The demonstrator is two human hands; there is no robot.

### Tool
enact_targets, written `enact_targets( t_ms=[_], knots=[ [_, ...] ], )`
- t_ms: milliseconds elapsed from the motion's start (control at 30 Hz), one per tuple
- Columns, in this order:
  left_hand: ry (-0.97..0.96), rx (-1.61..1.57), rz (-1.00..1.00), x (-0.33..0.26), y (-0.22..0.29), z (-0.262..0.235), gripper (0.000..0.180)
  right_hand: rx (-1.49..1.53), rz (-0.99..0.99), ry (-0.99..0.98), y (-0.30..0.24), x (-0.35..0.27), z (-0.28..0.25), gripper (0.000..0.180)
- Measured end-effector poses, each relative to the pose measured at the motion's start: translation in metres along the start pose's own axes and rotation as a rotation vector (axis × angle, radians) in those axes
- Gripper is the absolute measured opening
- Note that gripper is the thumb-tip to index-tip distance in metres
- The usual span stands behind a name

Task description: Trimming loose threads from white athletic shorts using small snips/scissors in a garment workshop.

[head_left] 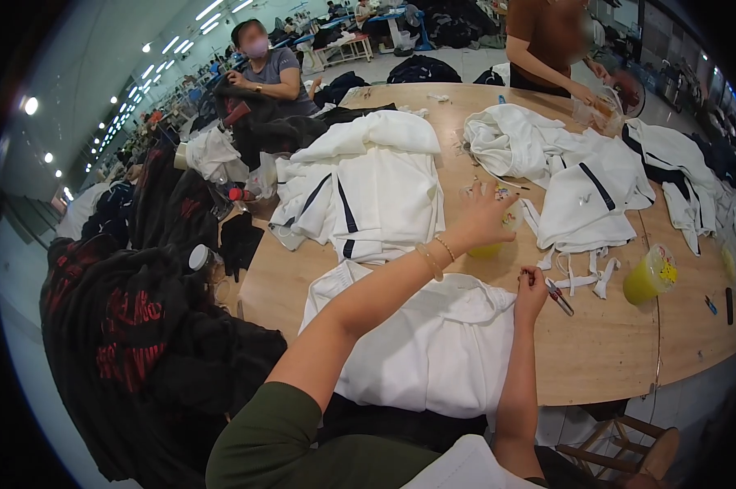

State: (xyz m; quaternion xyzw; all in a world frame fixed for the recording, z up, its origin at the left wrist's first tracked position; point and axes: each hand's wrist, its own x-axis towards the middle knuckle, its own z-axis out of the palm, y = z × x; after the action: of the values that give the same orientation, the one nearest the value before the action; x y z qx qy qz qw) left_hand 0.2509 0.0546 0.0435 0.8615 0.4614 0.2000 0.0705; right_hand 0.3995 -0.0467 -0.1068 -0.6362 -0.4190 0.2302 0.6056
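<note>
The left hand's [484, 218] fingers spread apart by a drink cup [488, 251], inward from the table's [576, 359] near edge; the right hand's [532, 285] bunch together beside snips [561, 301], their hold unclear. Keeping the cup upright should spare the white garment [417, 350].

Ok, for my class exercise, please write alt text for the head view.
A person's outspread left hand is at a cup of yellow drink; their right hand is beside small snips. White garments lie on a wooden table, with dark clothing piled at left.
</note>
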Motion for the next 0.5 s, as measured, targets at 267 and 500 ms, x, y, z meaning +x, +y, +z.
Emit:
enact_targets(
  t_ms=[267,500],
  knots=[
    [-0.008,0.019,-0.075,-0.0026,0.0016,0.0054,0.076,0.013,-0.015,0.014,-0.0004,-0.001,0.001,0.01],
    [0.02,0.075,-0.04,-0.0048,-0.0063,0.0059,0.079,0.018,-0.001,0.011,-0.002,-0.0018,0.0021,0.011]
  ],
)
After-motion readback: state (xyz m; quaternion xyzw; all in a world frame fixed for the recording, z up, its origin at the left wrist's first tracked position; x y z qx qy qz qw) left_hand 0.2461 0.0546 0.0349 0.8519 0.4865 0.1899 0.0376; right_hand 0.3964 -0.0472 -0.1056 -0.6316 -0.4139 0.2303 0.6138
